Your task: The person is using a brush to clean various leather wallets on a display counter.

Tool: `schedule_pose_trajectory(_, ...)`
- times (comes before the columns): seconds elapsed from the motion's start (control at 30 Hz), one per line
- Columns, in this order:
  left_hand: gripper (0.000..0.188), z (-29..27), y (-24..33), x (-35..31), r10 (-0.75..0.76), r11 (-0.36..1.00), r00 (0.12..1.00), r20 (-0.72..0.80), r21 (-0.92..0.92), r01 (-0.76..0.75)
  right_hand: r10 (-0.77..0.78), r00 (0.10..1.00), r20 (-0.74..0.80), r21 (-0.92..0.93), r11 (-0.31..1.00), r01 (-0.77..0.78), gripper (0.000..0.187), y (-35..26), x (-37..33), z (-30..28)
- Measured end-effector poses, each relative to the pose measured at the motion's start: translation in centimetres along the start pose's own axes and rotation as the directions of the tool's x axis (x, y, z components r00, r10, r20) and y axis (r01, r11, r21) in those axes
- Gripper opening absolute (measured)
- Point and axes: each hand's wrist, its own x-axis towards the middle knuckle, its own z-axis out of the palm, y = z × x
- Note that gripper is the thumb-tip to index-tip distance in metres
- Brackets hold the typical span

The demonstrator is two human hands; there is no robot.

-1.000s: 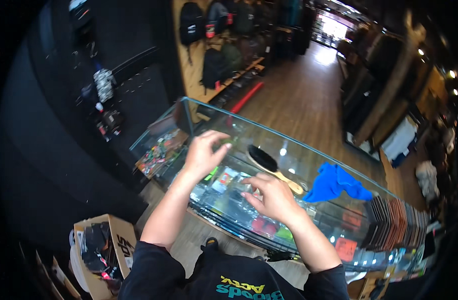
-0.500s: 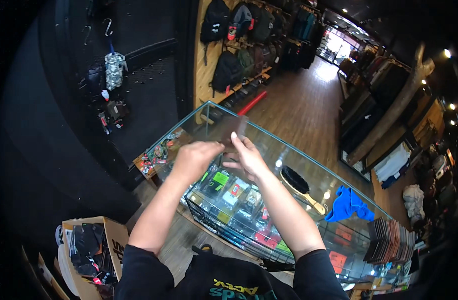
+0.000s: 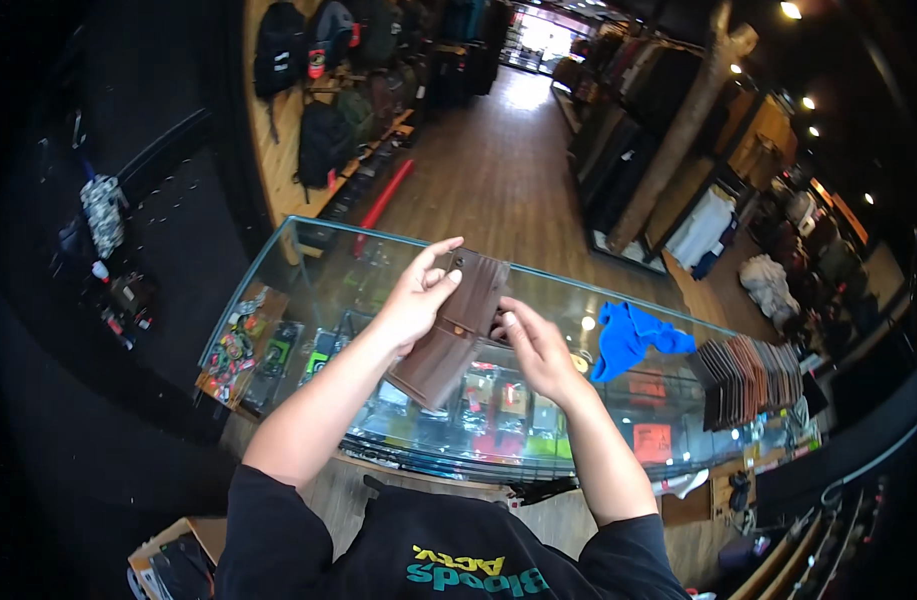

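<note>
A brown leather wallet (image 3: 436, 364) is spread open above the glass counter, its two halves running from upper right to lower left. My left hand (image 3: 418, 300) grips its left side, thumb on the inner face near a small dark snap. At the wallet's right edge, by the fold, my right hand (image 3: 538, 350) has its fingers curled against the leather; some fingertips are hidden behind it. Just right of that hand lies a crumpled blue cloth (image 3: 630, 340) on the glass. A bit of the brush's wooden handle (image 3: 579, 363) shows beside my right hand, which hides the rest.
The glass display counter (image 3: 353, 240) holds several packaged items. A row of brown and black wallets (image 3: 748, 380) stands at its right end. A cardboard box (image 3: 206, 535) sits at lower left. Backpacks (image 3: 323, 140) hang beyond the counter, and a red tube (image 3: 386, 205) lies behind it.
The brown wallet, blurred in my hands before, is now spread open and tilted toward me. My left hand has turned to grip its side. The view has swung right, and my right arm now covers the brush.
</note>
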Motion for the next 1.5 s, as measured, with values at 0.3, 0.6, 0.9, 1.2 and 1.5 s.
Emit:
schedule_pose_trajectory(0.3, 0.052, 2.3, -4.6, 5.6, 0.138, 0.964, 0.990, -0.022, 0.231, -0.129, 0.203, 0.968, -0.149, -0.506, 0.825, -0.251, 0.056, 4.3, -5.7, -3.2)
schedule_pose_trajectory(0.6, 0.052, 1.5, -7.5, 3.8, -0.095, 0.995, 0.994, -0.056, 0.005, 0.095, 0.063, 0.881, -0.470, -0.074, 0.991, -0.111, 0.048, 6.0, -7.8, -2.8)
schedule_pose_trajectory(0.9, 0.024, 1.2, -9.3, 4.5, -0.048, 0.994, 0.998, -0.042, 0.098, 0.052, -0.208, 0.936, -0.285, -0.602, 0.799, -0.006, 0.053, 4.0, -7.0, -3.7)
schedule_pose_trajectory(1.2, 0.031, 0.6, -8.6, 4.8, -0.088, 0.994, 0.996, -0.017, -0.073, 0.086, -0.129, 0.988, -0.087, -0.708, 0.706, 0.030, 0.075, 3.0, -6.4, -4.3)
schedule_pose_trajectory(1.5, 0.017, 0.8, -7.2, 4.1, -0.176, 0.933, 0.980, 0.093, -0.300, 0.196, -0.143, 0.986, 0.088, -0.739, 0.654, 0.160, 0.087, 4.0, -6.4, -5.5)
